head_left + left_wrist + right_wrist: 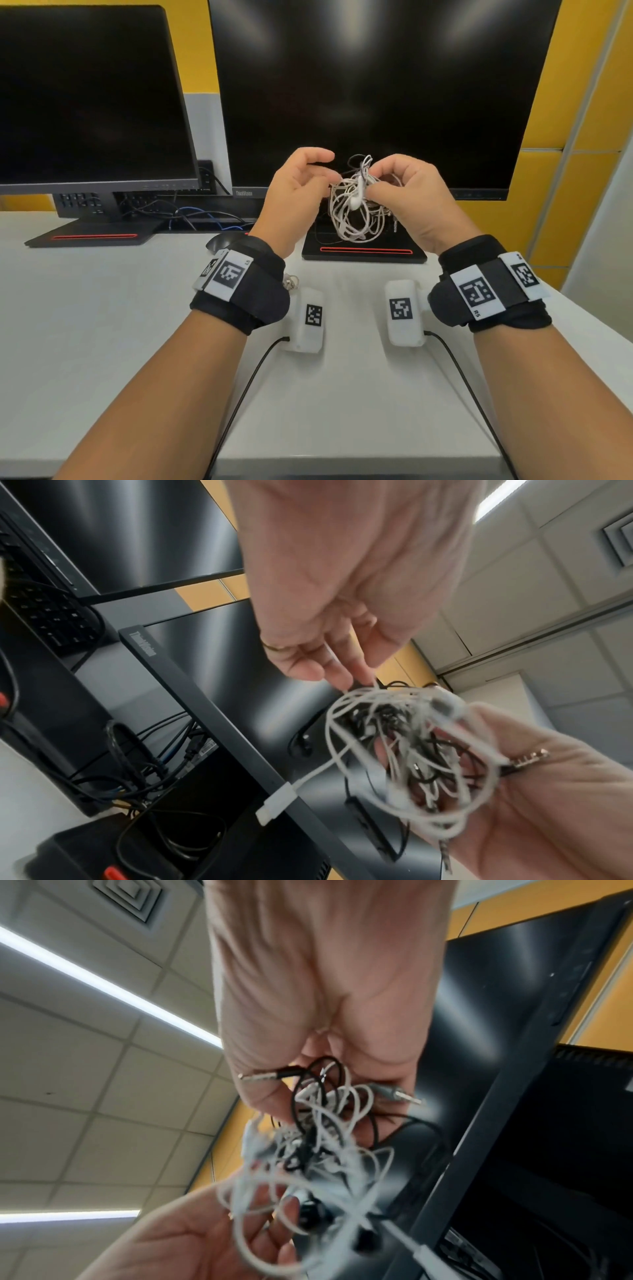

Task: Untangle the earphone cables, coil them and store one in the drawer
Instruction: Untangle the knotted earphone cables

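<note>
A tangle of white and black earphone cables (pixel 356 209) hangs in the air in front of the middle monitor, held between both hands. My right hand (pixel 373 183) grips the bundle from the right, thumb and fingers curled round it; a white earbud (pixel 356 202) dangles below them. My left hand (pixel 332 169) is at the left side and pinches a strand with curled fingers. In the left wrist view its fingertips (pixel 359 679) touch a white loop of the tangle (pixel 411 750), and a white connector (pixel 277 802) dangles. The right wrist view shows a black jack plug (pixel 270 1076) by the right fingers. No drawer is in view.
Two dark monitors (pixel 376 85) stand at the back of the white desk (pixel 102 308), each on a black base with a red stripe (pixel 364 251). Loose computer cables (pixel 191 214) lie behind. A small dark object (pixel 219 241) sits beside the left wrist.
</note>
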`<state>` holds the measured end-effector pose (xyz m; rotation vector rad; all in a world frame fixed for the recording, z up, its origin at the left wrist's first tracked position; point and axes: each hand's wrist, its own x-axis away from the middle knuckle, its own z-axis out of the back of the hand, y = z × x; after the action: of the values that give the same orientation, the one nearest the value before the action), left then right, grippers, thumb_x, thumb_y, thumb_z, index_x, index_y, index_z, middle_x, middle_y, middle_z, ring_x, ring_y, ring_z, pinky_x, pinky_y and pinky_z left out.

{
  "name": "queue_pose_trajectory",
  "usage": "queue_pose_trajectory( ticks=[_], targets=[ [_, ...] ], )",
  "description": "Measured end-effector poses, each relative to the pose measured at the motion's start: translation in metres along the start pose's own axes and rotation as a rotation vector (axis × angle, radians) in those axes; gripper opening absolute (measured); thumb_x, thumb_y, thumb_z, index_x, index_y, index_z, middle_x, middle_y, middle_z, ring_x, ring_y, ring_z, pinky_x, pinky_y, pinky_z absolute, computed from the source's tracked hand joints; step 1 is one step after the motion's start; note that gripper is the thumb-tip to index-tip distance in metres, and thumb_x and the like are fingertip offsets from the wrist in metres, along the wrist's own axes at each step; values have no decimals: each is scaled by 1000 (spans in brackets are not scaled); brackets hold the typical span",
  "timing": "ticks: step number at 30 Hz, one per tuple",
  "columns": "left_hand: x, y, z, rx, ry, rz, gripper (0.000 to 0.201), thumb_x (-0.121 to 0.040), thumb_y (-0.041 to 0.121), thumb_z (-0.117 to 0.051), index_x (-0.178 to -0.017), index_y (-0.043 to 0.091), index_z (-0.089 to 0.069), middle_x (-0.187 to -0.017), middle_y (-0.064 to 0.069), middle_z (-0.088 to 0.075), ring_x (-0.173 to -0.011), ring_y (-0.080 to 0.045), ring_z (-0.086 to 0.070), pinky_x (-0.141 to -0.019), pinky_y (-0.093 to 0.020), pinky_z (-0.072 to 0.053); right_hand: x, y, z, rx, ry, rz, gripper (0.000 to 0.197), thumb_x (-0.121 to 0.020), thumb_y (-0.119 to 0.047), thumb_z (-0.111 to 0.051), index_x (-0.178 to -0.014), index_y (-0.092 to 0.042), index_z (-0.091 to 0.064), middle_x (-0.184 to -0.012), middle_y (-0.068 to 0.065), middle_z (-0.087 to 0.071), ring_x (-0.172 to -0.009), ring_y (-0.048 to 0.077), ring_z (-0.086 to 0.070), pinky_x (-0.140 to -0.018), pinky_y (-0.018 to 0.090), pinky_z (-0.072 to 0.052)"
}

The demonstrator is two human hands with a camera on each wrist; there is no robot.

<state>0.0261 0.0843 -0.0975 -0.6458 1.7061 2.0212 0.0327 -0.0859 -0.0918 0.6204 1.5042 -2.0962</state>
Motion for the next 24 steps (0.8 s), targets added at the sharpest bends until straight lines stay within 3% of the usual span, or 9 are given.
queue_pose_trajectory(
  ticks=[3, 6, 10, 13, 15, 17, 19, 21, 24],
  targets=[
    [1, -3, 1, -49, -69, -34, 36, -93, 8, -58, -125, 25, -54, -117, 3, -58, -98, -5, -60, -82, -18, -52, 0, -3, -2, -70, -51, -31, 17, -93, -7, -58, -90, -23, -60, -95, 9, -69, -87, 17, -65, -82, 34, -56],
    [3, -2, -2, -81, -185, -49, 29, -92, 11, -62, -117, 26, -58, -114, 6, -64, -102, -2, -61, -89, -20, -51, 2, -3, -4, -40, -79, -15, 11, -94, -13, -60, -94, -24, -64, -92, 7, -70, -83, 15, -63, -75, 30, -55],
    [2, -1, -1, -80, -105, 2, 6, -91, 14, -64, -91, 19, -59, -85, -1, -65, -75, -7, -60, -72, -22, -53, -1, 1, -2, 10, 19, -3, 7, -92, -14, -64, -93, -21, -65, -91, 3, -70, -84, 12, -64, -79, 30, -55],
    [-1, -3, -1, -86, -22, 23, 9, -92, 15, -60, -85, 13, -55, -81, -11, -59, -72, -18, -57, -66, -31, -52, -3, 3, -2, 13, 53, -31, 11, -91, -11, -62, -89, -22, -60, -90, 7, -70, -83, 16, -67, -78, 34, -56],
    [0, -3, -3, -72, 4, 25, 10, -93, 14, -57, -85, 12, -51, -80, -12, -57, -69, -16, -56, -59, -26, -50, -4, 5, -3, 69, 78, -25, 14, -90, -11, -62, -86, -24, -59, -92, 8, -70, -87, 20, -67, -80, 38, -57],
    [0, -3, -4, -40, 10, 7, 14, -93, 10, -56, -83, 14, -48, -82, -12, -56, -69, -17, -56, -61, -25, -52, -3, 4, -2, 129, 85, -18, 13, -90, -12, -63, -85, -24, -61, -90, 4, -68, -83, 13, -63, -76, 33, -55],
    [0, -3, -2, -17, 10, -22, 20, -91, 6, -58, -81, 16, -45, -83, -14, -54, -73, -22, -56, -67, -35, -55, -1, -1, -1, 108, 56, -31, 14, -91, -11, -61, -84, -22, -63, -87, 0, -66, -80, 6, -59, -72, 23, -48],
    [0, -2, -2, -4, 11, -54, 25, -88, 2, -62, -80, 18, -44, -83, -12, -53, -74, -22, -55, -73, -42, -56, 0, -5, 0, 48, 8, -70, 12, -93, -18, -58, -85, -21, -67, -91, 0, -67, -89, 8, -60, -73, 22, -44],
    [5, 1, -3, 81, -81, -111, 29, -84, -6, -65, -92, 14, -47, -88, -7, -55, -79, -14, -59, -77, -29, -55, 2, -5, -3, 53, -52, -16, 11, -94, -26, -64, -94, -19, -72, -93, 4, -73, -94, 18, -67, -82, 26, -53]
  ],
)
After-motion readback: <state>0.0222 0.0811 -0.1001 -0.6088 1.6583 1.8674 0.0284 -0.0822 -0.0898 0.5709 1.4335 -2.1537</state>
